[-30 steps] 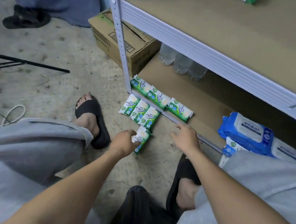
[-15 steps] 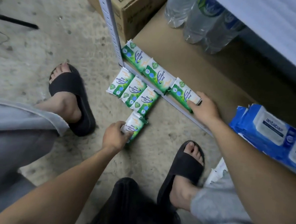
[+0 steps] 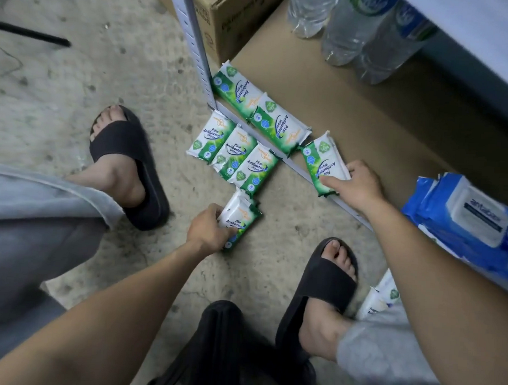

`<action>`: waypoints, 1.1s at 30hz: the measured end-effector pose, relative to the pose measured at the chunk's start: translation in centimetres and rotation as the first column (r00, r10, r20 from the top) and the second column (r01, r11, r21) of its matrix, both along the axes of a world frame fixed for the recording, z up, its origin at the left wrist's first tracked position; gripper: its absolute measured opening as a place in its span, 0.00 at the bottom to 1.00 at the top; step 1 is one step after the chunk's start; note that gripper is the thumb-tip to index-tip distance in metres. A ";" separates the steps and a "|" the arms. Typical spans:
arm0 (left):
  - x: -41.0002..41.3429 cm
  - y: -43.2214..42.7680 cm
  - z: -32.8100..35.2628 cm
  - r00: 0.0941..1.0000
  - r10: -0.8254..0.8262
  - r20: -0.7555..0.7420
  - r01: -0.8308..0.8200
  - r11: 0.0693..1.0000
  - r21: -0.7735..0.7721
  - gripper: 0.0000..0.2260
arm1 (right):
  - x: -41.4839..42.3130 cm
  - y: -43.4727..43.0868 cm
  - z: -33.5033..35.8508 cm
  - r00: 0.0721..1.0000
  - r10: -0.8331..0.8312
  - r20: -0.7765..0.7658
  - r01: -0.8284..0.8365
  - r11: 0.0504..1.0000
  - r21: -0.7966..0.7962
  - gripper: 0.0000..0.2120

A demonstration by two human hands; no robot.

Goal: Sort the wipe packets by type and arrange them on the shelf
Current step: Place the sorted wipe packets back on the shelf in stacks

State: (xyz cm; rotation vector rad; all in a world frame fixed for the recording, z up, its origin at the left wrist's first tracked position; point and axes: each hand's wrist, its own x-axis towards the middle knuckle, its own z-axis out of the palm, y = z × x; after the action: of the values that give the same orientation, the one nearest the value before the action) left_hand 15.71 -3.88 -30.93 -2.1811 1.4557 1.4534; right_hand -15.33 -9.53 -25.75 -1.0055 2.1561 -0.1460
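floor packet (image 3: 241, 213) clasped by left grip (image 3: 208, 232), lower end hidden | shelf-edge packet (image 3: 322, 163) clasped by right grip (image 3: 362, 189) | blue packs (image 3: 439, 228) cropped

The left hand (image 3: 208, 234) and the right hand (image 3: 360, 187) are bare, and so are both forearms as far back from the grip as they show. Out to the left of the left grip sits the left sandal (image 3: 125, 162), a black slide with one broad strap and open toes. The matching right sandal (image 3: 324, 290) lies between the two grips, nearer the body. Loose light-grey trouser legs (image 3: 24, 224) end in plain hems at the ankles.
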 end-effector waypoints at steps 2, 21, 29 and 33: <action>0.2 0.7 0.5 1.000 0.020 -0.021 -0.019 0.999 0.035 0.14 | 0.5 1.0 0.1 0.999 -0.044 -0.005 0.044 0.998 -0.033 0.23; 4.1 -1.9 19.0 0.961 0.026 -0.274 -0.126 0.926 -0.356 0.16 | 7.9 7.0 18.4 0.986 0.166 0.012 -0.142 0.879 -0.455 0.16; 3.7 -5.0 30.4 0.869 0.016 -0.494 -0.275 0.847 -0.456 0.16 | 9.4 7.0 30.0 0.970 0.244 -0.025 -0.194 0.702 -0.685 0.15; 2.7 -6.5 35.7 0.846 -0.043 -0.532 -0.285 0.806 -0.519 0.15 | 8.6 5.4 34.1 0.982 0.157 0.101 -0.017 0.615 -0.789 0.16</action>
State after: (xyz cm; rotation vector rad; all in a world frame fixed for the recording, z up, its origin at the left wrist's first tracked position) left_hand 18.39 -10.40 4.80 -2.3371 2.2363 1.9734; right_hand -6.69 -4.17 8.37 -1.5088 1.8666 -1.1856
